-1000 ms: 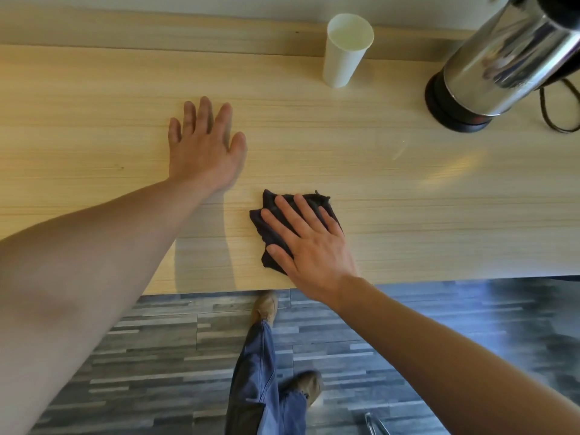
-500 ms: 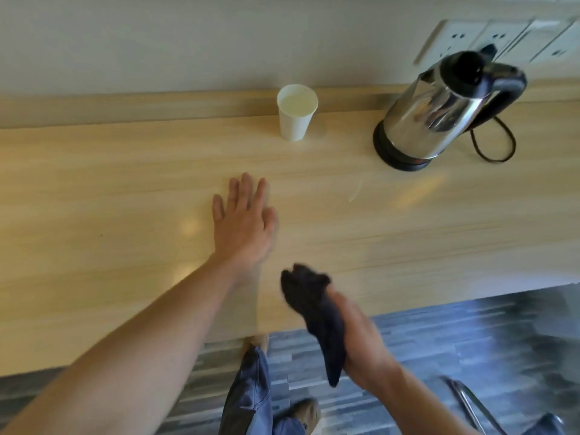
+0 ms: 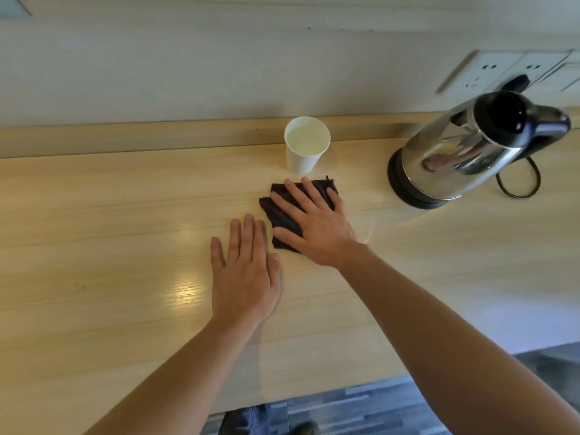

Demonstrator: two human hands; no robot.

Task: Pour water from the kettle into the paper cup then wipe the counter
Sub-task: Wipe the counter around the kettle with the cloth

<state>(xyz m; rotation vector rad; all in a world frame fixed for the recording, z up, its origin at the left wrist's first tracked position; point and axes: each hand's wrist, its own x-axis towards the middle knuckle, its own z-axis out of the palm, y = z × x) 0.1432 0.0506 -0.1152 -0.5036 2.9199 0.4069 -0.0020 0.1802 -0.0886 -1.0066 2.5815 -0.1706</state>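
Observation:
A white paper cup [image 3: 303, 158] holding water stands upright near the back of the light wooden counter [image 3: 110, 221]. Just in front of it lies a dark folded cloth [image 3: 280, 211], and my right hand [image 3: 314, 219] presses flat on the cloth with fingers spread. My left hand [image 3: 244, 271] rests palm down on the bare counter, close to the cloth's left edge, holding nothing. A steel kettle [image 3: 464, 152] with a black lid and handle sits on its black base at the right.
A black cord [image 3: 518, 180] loops behind the kettle toward wall sockets [image 3: 502, 73] at the upper right. A low wooden ledge [image 3: 141, 136] runs along the wall. A faint wet sheen [image 3: 364, 227] shows right of my right hand. Grey floor lies beyond the front edge.
My right hand lifted the cloth off the counter's front edge, carried it forward, and now presses it flat just in front of the cup. The left hand stays flat on the counter.

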